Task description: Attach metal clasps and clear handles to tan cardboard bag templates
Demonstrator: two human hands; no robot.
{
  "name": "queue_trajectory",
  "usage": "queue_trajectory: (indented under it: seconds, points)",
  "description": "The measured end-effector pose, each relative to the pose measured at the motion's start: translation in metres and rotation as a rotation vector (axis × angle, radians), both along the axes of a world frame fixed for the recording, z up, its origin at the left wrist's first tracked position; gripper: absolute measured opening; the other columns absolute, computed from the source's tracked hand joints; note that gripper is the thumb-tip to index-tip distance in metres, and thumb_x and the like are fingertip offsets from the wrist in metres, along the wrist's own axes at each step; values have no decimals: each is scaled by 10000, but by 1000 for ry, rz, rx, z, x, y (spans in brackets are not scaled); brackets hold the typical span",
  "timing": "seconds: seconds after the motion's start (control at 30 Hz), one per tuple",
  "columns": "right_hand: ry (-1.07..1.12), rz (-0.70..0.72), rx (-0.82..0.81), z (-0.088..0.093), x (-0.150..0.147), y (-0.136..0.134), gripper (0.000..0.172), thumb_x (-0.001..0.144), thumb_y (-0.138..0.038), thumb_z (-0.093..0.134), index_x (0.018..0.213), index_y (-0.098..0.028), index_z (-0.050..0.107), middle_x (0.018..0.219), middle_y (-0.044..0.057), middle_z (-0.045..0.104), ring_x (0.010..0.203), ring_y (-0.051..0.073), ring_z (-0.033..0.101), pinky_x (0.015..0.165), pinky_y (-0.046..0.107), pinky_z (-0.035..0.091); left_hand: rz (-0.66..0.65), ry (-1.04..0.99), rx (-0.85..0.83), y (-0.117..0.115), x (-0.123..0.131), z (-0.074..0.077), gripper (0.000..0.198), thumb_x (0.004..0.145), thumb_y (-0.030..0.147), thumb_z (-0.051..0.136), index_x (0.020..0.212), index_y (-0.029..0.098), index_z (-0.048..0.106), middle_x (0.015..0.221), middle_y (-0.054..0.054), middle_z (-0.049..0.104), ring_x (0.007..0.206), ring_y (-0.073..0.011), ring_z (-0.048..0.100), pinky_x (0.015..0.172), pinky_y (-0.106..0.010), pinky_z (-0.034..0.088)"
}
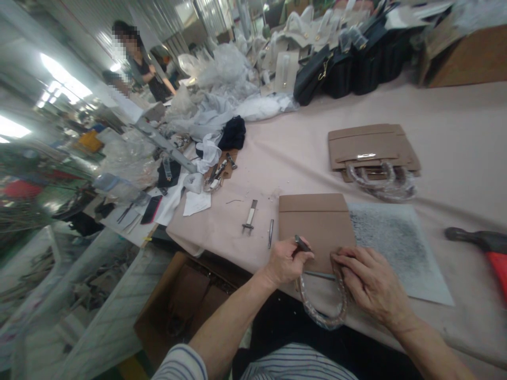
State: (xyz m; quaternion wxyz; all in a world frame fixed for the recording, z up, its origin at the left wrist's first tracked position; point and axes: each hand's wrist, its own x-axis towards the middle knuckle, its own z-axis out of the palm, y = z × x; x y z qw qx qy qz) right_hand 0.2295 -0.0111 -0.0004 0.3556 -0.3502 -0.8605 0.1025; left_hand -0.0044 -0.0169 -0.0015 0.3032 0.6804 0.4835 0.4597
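A tan handbag (315, 221) lies flat at the table's near edge. Its curved handle, wrapped in clear plastic (325, 320), hangs toward me over the edge. My left hand (285, 262) is closed around a short dark metal rod (301, 243), at the bag's lower left by one end of the handle. At the bag's lower right, my right hand (370, 282) pinches the other end of the handle between thumb and fingers. Those fingers partly hide the handle's end. Left of the bag are a slim metal rod (271, 233) and a small fork-ended tool (250, 217).
A smudged white board (400, 253) lies right of the bag, then a red-gripped hammer (481, 240). Farther back rests another tan handbag (368, 145). Black bags (336, 74), plastic wrap and a cardboard box (467, 58) line the far side. A person (144, 68) stands far left.
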Motion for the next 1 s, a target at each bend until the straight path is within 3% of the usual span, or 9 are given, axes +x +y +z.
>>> queue_trajectory:
  seconds: [0.27, 0.47, 0.8, 1.0]
  points:
    - [22, -10, -34, -2, 1, -1, 224, 955, -203, 490, 1082, -198, 674, 1065, 87, 683, 944, 237, 613, 799, 414, 488, -68, -31, -107, 9, 0, 5, 72, 836, 232, 660, 861, 165, 648, 779, -43, 704, 711, -165, 667, 720, -273, 565]
    - [27, -14, -16, 1, 0, -1, 225, 958, -199, 484, 1080, -200, 673, 1054, 87, 685, 924, 235, 614, 785, 405, 489, -18, -9, -46, 4, 0, 3, 96, 847, 260, 634, 842, 168, 662, 795, -57, 711, 726, -173, 676, 715, -281, 572]
    - [25, -29, -68, -6, 2, -2, 240, 954, -229, 481, 1065, -204, 692, 1069, 98, 681, 943, 242, 607, 797, 424, 494, -49, -105, -187, 11, 0, 6, 84, 825, 246, 649, 818, 163, 643, 741, -38, 693, 665, -157, 672, 666, -259, 581]
    - [8, -19, -36, -6, 1, -1, 230, 954, -205, 493, 1092, -186, 676, 1080, 89, 675, 954, 237, 603, 798, 411, 481, -27, -42, -65, 5, 0, 4, 106, 854, 271, 644, 849, 167, 662, 785, -58, 723, 710, -170, 691, 696, -275, 585]
